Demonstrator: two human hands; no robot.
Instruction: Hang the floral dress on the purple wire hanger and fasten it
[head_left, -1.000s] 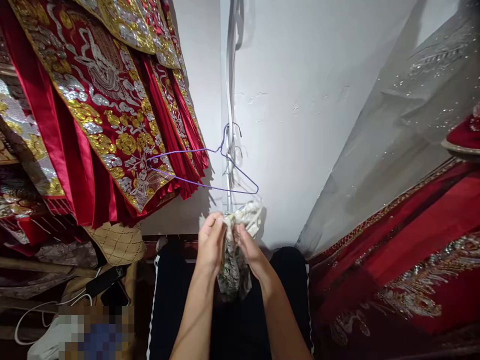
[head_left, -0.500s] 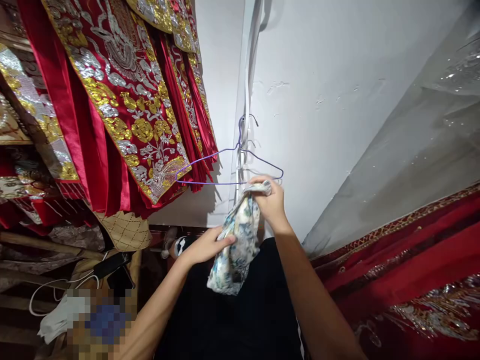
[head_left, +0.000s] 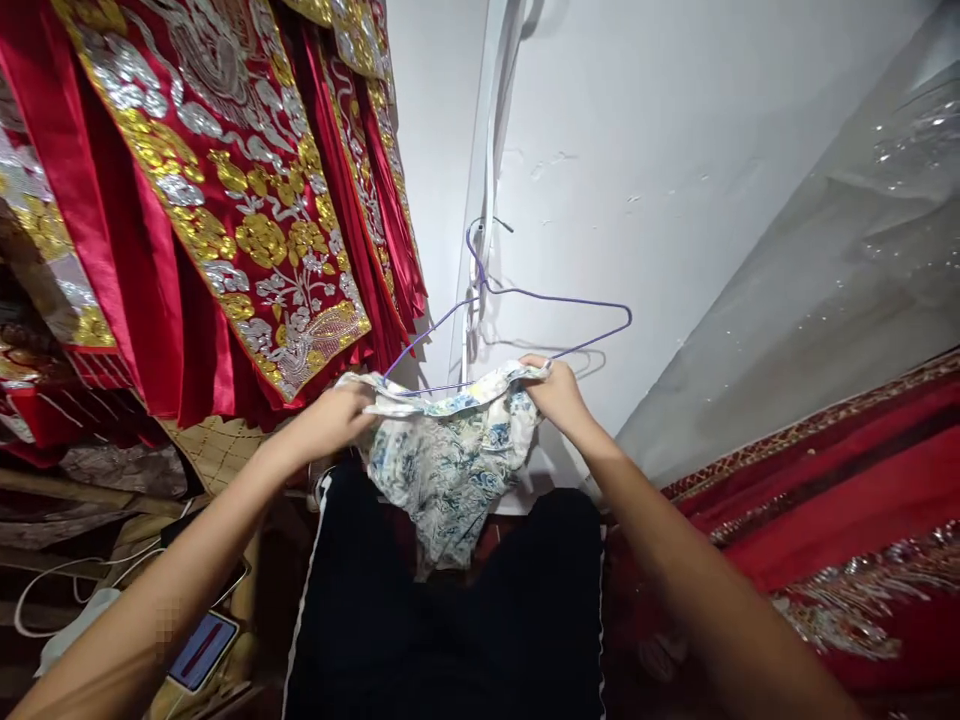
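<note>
Floral garment (head_left: 442, 465) spread below purple hanger (head_left: 525, 300)

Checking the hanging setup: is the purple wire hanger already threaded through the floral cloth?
No, the purple wire hanger hangs bare above the floral cloth.

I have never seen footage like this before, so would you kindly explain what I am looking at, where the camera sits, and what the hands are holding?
There is no machine here: a person wears a camera on the head, looking forward and down, so both bare arms reach in from the bottom. The left hand and right hand each grip one end of a small blue-and-white floral garment, stretched out between them just below a purple wire hanger that hangs on the white wall. Red robes with gold and silver embroidery hang on the left, and more red embroidered cloth lies on the right. The dark trousers below are the person's own legs.
</note>
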